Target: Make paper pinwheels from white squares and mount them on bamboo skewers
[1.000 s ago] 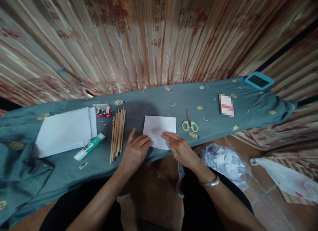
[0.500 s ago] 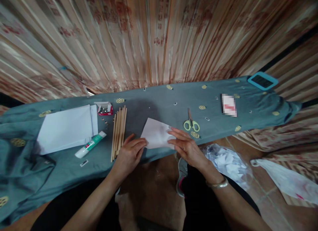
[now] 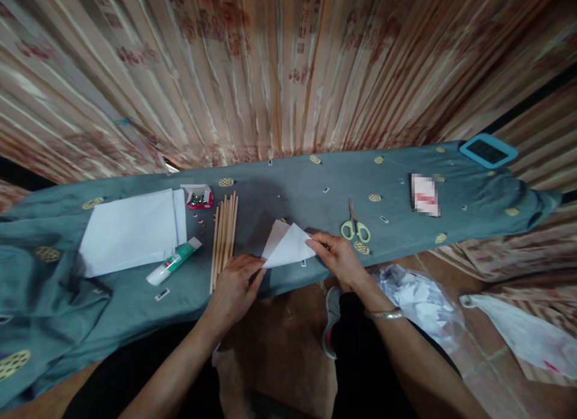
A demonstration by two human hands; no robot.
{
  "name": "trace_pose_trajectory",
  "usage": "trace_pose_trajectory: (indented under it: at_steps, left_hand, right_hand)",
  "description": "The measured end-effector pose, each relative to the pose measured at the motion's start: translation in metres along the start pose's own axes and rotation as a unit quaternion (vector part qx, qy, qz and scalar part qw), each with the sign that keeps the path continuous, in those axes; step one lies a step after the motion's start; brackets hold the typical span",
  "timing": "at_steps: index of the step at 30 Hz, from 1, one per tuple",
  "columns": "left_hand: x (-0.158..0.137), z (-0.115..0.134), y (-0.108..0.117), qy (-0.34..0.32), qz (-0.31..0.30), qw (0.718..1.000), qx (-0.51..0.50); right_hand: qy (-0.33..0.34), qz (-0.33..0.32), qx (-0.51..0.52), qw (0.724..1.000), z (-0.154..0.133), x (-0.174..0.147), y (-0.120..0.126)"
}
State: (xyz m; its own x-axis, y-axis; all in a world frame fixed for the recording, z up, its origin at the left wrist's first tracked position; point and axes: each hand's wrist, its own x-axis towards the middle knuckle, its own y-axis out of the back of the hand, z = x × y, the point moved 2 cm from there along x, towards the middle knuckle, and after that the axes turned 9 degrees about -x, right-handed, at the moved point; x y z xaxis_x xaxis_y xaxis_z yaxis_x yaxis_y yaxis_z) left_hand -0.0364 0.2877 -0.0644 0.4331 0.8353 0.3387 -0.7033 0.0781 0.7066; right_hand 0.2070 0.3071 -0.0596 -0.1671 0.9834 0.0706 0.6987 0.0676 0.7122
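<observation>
A sheet of white paper lies between my hands at the table's near edge, one flap folded diagonally over the rest. My left hand pinches its lower left corner between thumb and fingers. At the flap's right tip, my right hand has thumb and fingers closed on the paper. Several thin wooden sticks lie side by side just beyond my left hand. Scissors with yellow-green handles rest to the right of the paper, past my right hand.
On the left are a stack of white paper, a glue stick and a red box of small metal pieces. A pixelated packet and a blue-framed device lie right. A clear bag of paper scraps is on the floor.
The paper's right part has been folded over leftward into a pointed flap. My right hand has gone from spread fingers on the sheet to a pinch at its tip. The view has shifted slightly.
</observation>
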Motion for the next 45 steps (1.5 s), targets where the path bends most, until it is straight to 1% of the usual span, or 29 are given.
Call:
trace_pose_trajectory:
  at_steps: [4, 8, 11, 14, 16, 20, 22, 24, 28, 31, 34, 38, 41, 43, 45]
  left_hand:
    - [0.003, -0.003, 0.01, 0.022, -0.028, 0.999, 0.007]
    - [0.002, -0.005, 0.017, 0.027, -0.037, 0.999, 0.011]
    - [-0.001, -0.005, 0.018, 0.011, -0.039, 0.999, 0.005]
    - [-0.005, -0.003, 0.017, -0.014, -0.039, 0.999, -0.009]
    - [-0.008, -0.002, 0.015, -0.028, -0.035, 0.999, -0.006]
    - [-0.009, 0.002, 0.011, -0.054, -0.035, 0.998, 0.024]
    - [-0.007, 0.006, 0.007, -0.07, -0.046, 0.996, 0.038]
    - [-0.003, 0.009, 0.002, -0.078, -0.062, 0.994, 0.04]
    - [0.004, 0.012, -0.003, -0.054, -0.076, 0.996, -0.004]
    - [0.007, 0.01, -0.003, -0.034, -0.055, 0.997, -0.042]
    - [0.007, 0.006, -0.003, -0.009, -0.037, 0.998, -0.047]
    - [0.006, 0.001, -0.004, 0.035, -0.037, 0.999, -0.012]
    - [0.006, 0.003, -0.004, 0.054, -0.007, 0.998, 0.018]
    - [0.008, 0.012, -0.004, 0.035, 0.025, 0.997, 0.058]
    - [0.008, 0.025, -0.009, -0.021, 0.039, 0.994, 0.104]
  right_hand:
    - [0.007, -0.01, -0.015, 1.0, -0.001, 0.01, 0.005]
    - [0.011, -0.029, 0.002, 1.0, -0.002, 0.007, 0.013]
    - [0.022, -0.025, 0.006, 0.999, 0.0, -0.004, 0.015]
    - [0.063, -0.042, -0.012, 0.997, 0.006, -0.018, 0.011]
    - [0.085, -0.053, -0.045, 0.994, 0.01, -0.026, 0.007]
    - [0.132, -0.024, -0.112, 0.985, 0.009, -0.033, 0.002]
    - [0.151, -0.012, -0.121, 0.981, 0.007, -0.034, 0.004]
    - [0.153, -0.004, -0.123, 0.981, 0.006, -0.034, 0.009]
    - [0.128, -0.009, -0.108, 0.986, 0.01, -0.034, 0.02]
    - [0.085, -0.039, -0.072, 0.993, 0.014, -0.033, 0.024]
    - [0.037, -0.056, -0.034, 0.997, 0.017, -0.03, 0.023]
    - [-0.001, -0.019, -0.027, 0.999, 0.017, -0.025, 0.018]
    - [-0.022, 0.006, -0.039, 0.999, 0.017, -0.021, 0.013]
    - [-0.037, 0.027, -0.035, 0.998, 0.019, -0.018, 0.011]
    - [-0.043, 0.044, -0.022, 0.998, 0.02, -0.016, 0.009]
